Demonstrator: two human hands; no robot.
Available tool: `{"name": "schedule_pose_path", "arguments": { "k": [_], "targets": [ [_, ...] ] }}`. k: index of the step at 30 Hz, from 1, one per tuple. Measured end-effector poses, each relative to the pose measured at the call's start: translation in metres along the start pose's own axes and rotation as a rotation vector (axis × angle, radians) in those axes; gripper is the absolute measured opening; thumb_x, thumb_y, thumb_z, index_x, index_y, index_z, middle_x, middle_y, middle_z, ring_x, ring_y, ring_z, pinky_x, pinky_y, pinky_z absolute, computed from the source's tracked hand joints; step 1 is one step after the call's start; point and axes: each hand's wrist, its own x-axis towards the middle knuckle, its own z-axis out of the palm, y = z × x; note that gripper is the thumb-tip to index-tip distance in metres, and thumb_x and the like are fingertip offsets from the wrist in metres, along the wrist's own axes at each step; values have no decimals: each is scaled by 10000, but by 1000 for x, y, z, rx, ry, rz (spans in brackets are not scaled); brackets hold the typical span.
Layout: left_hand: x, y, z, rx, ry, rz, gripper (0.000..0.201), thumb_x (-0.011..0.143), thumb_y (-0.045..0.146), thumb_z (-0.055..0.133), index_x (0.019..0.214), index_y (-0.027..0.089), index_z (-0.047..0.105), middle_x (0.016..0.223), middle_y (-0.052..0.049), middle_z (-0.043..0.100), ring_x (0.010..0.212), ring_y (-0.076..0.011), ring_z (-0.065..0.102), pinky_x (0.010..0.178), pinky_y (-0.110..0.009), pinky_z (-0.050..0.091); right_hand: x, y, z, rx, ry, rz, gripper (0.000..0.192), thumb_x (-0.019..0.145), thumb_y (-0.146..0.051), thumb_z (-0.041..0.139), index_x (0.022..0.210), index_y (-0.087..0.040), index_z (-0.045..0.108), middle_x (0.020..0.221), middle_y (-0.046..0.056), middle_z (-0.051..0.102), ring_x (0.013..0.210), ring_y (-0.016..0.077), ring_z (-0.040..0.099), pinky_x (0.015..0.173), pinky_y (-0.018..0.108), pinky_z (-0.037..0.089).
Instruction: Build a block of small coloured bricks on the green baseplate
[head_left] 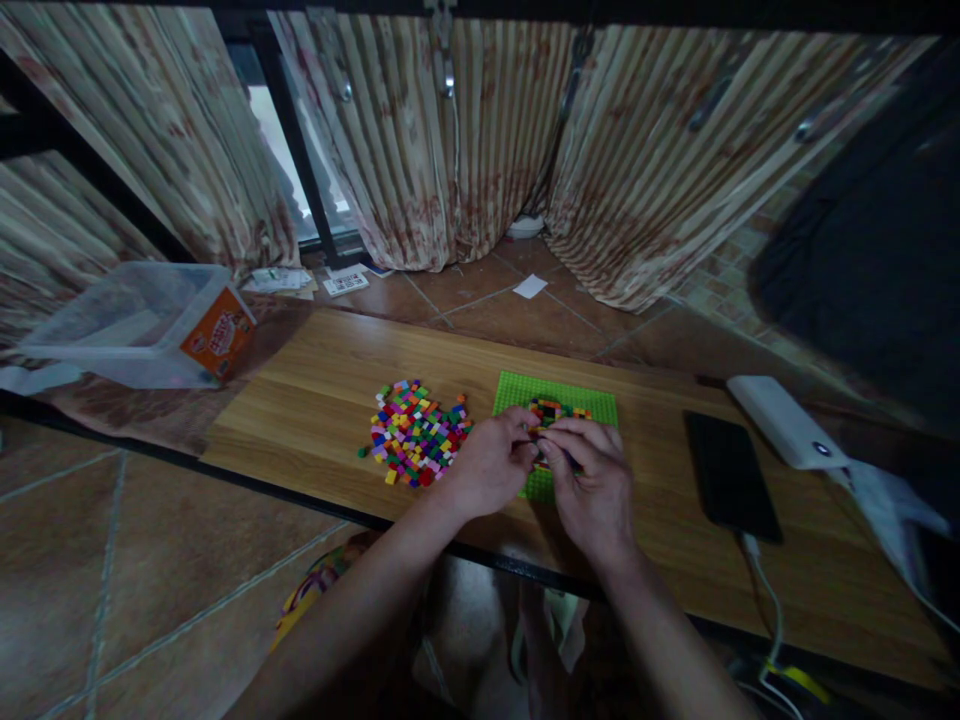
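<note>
Left hand (489,466): curled, fingertips pinched together at the near edge of the green baseplate (577,396), touching the right hand; whether a brick sits in the pinch, cannot tell.
Right hand (592,478): curled over the middle of the baseplate, thumb and forefinger narrowed on something small and dark, too hidden to name.
Green baseplate: flat on the wooden board (315,400), mostly covered by both hands, far strip bare.
Brick patch (553,410): small cluster of orange, red and yellow bricks pressed on the plate just beyond the fingertips.
Loose bricks (417,433): many-coloured heap on the board, just left of the left hand, apart from the plate.
Phone (731,475): dark, face up, right of the plate, cable running off the near edge.
Power bank (784,420): white, beyond the phone.
Plastic box (135,320): clear, on the floor at far left.
Risk, slip: likely loss of a tiny brick from the pinch, given how small the pieces look and how dim the light is.
Risk, plate shift: unanchored plate may slide under a hard press.
Risk, scatter: left wrist close enough to the heap to sweep bricks off the near edge.
Risk, patch: a sideways push could pop placed bricks loose.
</note>
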Motion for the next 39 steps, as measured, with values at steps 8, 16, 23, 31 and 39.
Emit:
{"name": "schedule_pose_path", "arguments": {
  "k": [8,16,23,31,39],
  "targets": [
    [-4,1,-14,210,40,-120,288,761,90,483,996,152,638,768,-37,686,661,-149,606,672,-256,463,4,12,-4,-35,45,22,206,918,-292,522,961,-253,719,993,57,669,972,225,563,872,424,460],
    [-5,0,-15,302,-24,-80,356,804,114,445,1078,175,664,788,-24,689,720,-161,619,737,-270,472,2,13,3,-101,-71,-15,201,901,-308,549,932,-254,741,1035,71,644,1014,249,521,858,431,457],
    [-7,3,-14,239,-32,-22,381,800,111,444,1064,212,700,731,4,673,735,-160,613,755,-271,473,3,15,8,-126,-50,39,159,869,-303,592,865,-242,739,1041,74,636,1015,250,521,872,433,445],
    [-6,1,-11,244,-21,-25,395,794,105,429,1052,210,708,702,12,671,734,-157,626,743,-259,479,1,17,9,-120,-3,38,128,854,-276,614,809,-230,724,1022,68,637,984,234,549,859,421,454],
    [-6,-1,-10,239,-15,-16,369,794,104,435,1018,208,709,697,12,672,710,-153,625,729,-254,479,-3,23,6,-178,-37,-67,236,886,-205,521,961,-253,740,1096,68,620,1039,237,513,869,413,460]
  ]
}}
